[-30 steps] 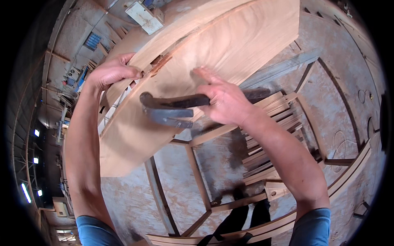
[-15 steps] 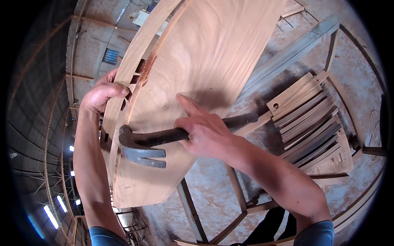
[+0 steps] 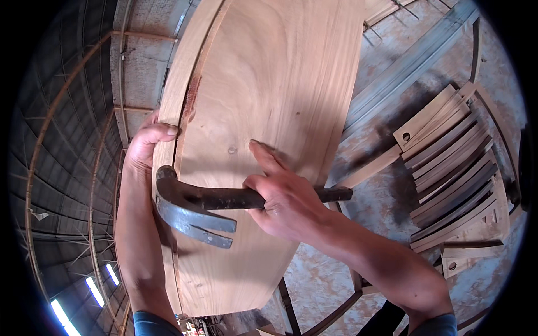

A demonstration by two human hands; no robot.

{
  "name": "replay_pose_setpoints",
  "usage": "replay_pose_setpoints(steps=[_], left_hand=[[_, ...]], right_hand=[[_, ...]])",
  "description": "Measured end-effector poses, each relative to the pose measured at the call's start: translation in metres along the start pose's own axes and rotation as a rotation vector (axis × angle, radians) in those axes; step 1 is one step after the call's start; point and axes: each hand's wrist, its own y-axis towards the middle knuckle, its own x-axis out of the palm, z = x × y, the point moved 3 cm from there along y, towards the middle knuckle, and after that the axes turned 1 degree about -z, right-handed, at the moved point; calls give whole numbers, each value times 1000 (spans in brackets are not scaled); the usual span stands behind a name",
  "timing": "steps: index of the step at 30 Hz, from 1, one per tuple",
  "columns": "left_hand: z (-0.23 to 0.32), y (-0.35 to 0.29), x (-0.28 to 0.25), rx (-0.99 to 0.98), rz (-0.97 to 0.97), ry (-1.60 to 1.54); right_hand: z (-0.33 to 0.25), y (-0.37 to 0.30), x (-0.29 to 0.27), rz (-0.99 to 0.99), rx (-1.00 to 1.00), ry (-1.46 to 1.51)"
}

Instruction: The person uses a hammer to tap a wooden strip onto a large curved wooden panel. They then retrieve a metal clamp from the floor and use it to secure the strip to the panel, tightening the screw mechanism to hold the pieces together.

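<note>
The right hand (image 3: 288, 204) is closed around the handle of a claw hammer (image 3: 224, 197), with the index finger extended over the face of a wooden panel (image 3: 263, 84). Whether the fingertip touches the wood cannot be told. The hammer lies crosswise in front of the panel: its head is over the left margin, and the two prongs of the claw (image 3: 204, 227) point right.

The left hand (image 3: 150, 143) is clamped on a curved edge strip (image 3: 189, 67), thumb on the near face; its other fingers are largely hidden behind the wood. The strip runs along the panel's left side, with a narrow, dark seam between them. A rough reddish patch (image 3: 192, 99) marks the panel edge beside the seam.

Handling: treat the hammer as rigid and head-heavy. Grip the handle toward its free end for swing, or nearer the head for control; the dark, worn shaft is probably smooth. The panel is likely stiff but awkward because of its breadth; support it by its long edges. The strip probably flexes slightly. Hold it flat between thumb and fingers, clear of the seam, which could pinch. Bare wood likely grips well but dents under metal.
</note>
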Motion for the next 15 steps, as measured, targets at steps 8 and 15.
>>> replay_pose_setpoints(steps=[8,15], left_hand=[[6,-4,5,-8,-70,55],[2,-10,-1,-40,-59,11]], right_hand=[[5,-10,-2,31,-54,-85],[6,-18,14,43,-92,-121]])
